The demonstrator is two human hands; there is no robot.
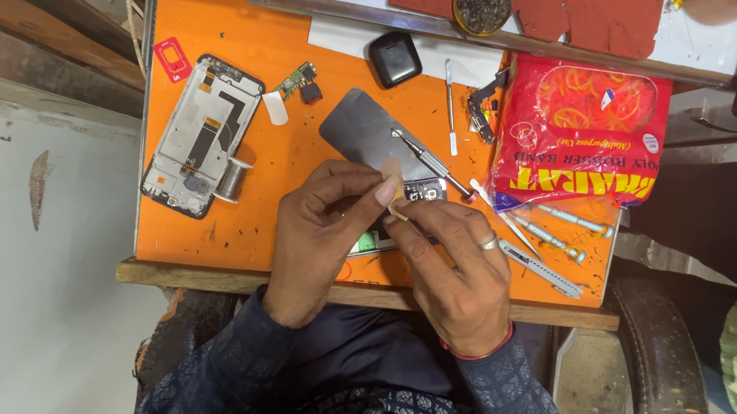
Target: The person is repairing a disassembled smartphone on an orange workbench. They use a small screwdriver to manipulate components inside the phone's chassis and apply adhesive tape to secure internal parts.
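My left hand and my right hand meet over the near middle of an orange work mat. Between thumb and fingers, both hands pinch a small pale strip of tape or film. Under them lies a small circuit board with a green part showing between the hands. A ring sits on my right hand. Just beyond the fingers lie a grey metal plate and a pair of tweezers.
An opened phone frame lies at the mat's left with a small metal roll beside it. A red bag of rubber bands, several screwdrivers, a black case and a small board piece lie around.
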